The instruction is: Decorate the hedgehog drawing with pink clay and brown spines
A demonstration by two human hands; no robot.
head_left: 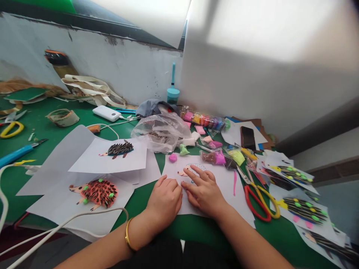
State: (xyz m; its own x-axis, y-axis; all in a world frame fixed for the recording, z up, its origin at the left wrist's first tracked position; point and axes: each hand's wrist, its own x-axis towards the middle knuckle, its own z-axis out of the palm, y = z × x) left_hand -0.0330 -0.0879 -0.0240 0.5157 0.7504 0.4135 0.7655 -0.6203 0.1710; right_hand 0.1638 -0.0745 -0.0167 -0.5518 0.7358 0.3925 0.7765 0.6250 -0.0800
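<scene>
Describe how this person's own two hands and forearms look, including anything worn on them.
The left hand has a thin, smooth, gold-coloured bangle around its wrist. The right hand has nothing on its wrist. Both are without gloves, and no sleeve covers either forearm as far as the picture shows. No rings or markings can be made out.
</scene>
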